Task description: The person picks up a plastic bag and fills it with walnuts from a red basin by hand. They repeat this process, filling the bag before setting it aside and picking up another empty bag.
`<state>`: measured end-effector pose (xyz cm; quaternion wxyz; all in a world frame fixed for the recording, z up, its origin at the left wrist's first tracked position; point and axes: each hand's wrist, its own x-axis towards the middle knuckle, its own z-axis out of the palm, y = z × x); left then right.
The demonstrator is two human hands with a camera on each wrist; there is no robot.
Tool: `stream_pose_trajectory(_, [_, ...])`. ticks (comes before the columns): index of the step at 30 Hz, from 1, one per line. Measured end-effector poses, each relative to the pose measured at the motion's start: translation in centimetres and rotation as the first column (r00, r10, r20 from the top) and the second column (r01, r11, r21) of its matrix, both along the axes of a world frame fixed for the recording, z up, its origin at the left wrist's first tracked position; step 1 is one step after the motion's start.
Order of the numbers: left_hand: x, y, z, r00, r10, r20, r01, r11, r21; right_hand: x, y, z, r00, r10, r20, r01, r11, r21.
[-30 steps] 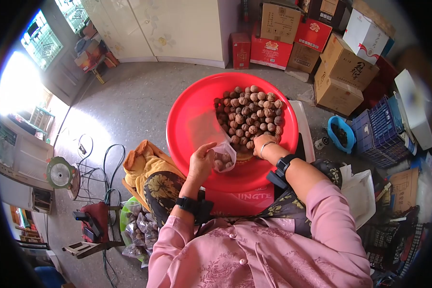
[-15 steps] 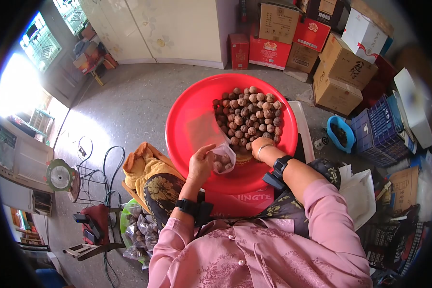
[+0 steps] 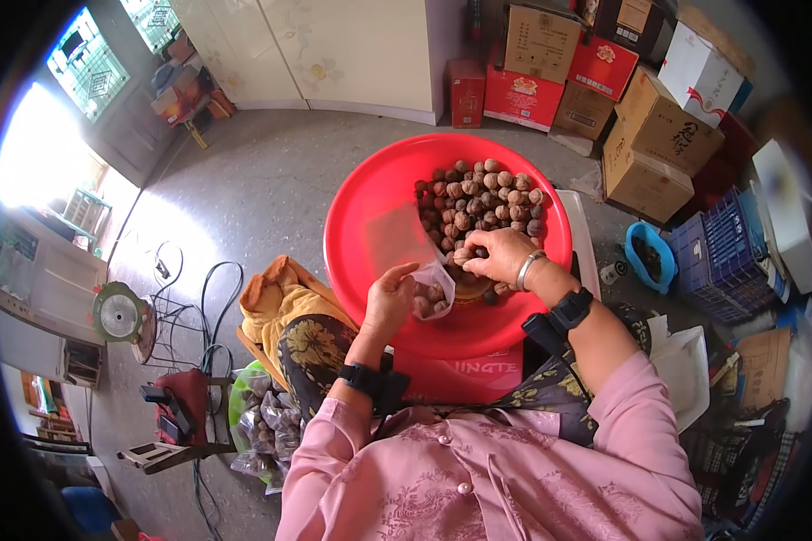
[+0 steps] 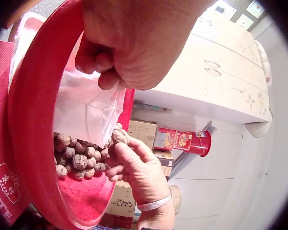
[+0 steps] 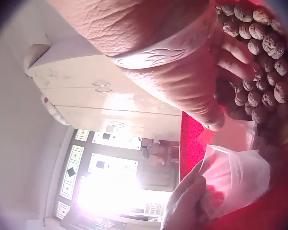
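Note:
My left hand (image 3: pixel 390 299) grips the rim of a translucent plastic bag (image 3: pixel 438 281) that has several walnuts inside. It holds the bag's mouth open over the near part of a round red basin (image 3: pixel 352 203). Brown walnuts (image 3: pixel 487 194) are heaped on the basin's far right side. Between thumb and fingers my right hand (image 3: pixel 510 257) pinches a walnut (image 4: pixel 119 136), just right of the bag. In the right wrist view the held walnut is hidden behind the hand, while the bag (image 5: pixel 247 175) shows below the thumb.
Beneath the basin is a red box (image 3: pixel 460 374) with white lettering. Bags of walnuts (image 3: pixel 275 424) stand on the floor at the left, near a small stool (image 3: pixel 182 419) and loose cables (image 3: pixel 206 316). A blue tub (image 3: pixel 650 257), a crate (image 3: pixel 708 252) and stacked cartons (image 3: pixel 663 135) line the right.
My right hand has risen from the walnut heap and turned toward the bag, a walnut now showing at its fingertips. My left hand keeps its hold on the bag. The head view has shifted slightly.

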<state>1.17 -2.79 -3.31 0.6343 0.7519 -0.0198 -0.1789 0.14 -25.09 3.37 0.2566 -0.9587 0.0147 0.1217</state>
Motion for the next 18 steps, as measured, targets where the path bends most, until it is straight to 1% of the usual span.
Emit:
stream_pose_trajectory(2, [0.1,0.0,-0.2,1.000,-0.004,0.003,0.004,1.000,0.003,0.0,0.1,-0.4,0.984,0.103,0.148,-0.117,0.989,0.093])
stream_pose_trajectory(3, [0.1,0.0,-0.1,1.000,-0.009,0.007,0.009,1.000,0.006,0.2,0.1,-0.9,0.984,0.103,0.148,-0.117,0.989,0.093])
stream_pose_trajectory(5, [0.0,0.0,0.1,1.000,-0.004,0.001,0.004,1.000,0.005,0.5,0.4,-2.1,0.901,0.252,0.354,-0.298,0.951,0.081])
stream_pose_trajectory(6, [0.0,-0.1,0.2,1.000,0.002,-0.005,-0.002,1.000,0.003,0.3,0.6,-2.0,0.901,0.250,0.354,-0.296,0.952,0.082])
stream_pose_trajectory(8, [0.0,-0.1,0.1,1.000,0.000,-0.002,0.000,1.000,0.004,0.1,1.0,-1.7,0.890,0.247,0.384,-0.326,0.932,0.157])
stream_pose_trajectory(10, [0.0,-0.1,0.0,1.000,-0.001,0.001,0.001,1.000,0.004,0.1,1.1,-1.5,0.891,0.245,0.382,-0.325,0.932,0.162])
stream_pose_trajectory(12, [0.1,0.0,0.0,1.000,-0.012,0.004,0.012,1.000,0.013,0.2,1.0,-1.2,0.933,0.170,0.317,-0.253,0.937,0.242])
stream_pose_trajectory(16, [0.0,-0.1,0.1,1.000,-0.013,0.010,0.013,1.000,0.023,0.5,0.8,-1.7,0.941,0.129,0.313,-0.217,0.939,0.268])
stream_pose_trajectory(18, [-0.1,-0.2,0.3,1.000,0.002,-0.006,-0.002,1.000,0.019,0.5,0.8,-1.7,0.930,0.101,0.354,-0.227,0.914,0.337])
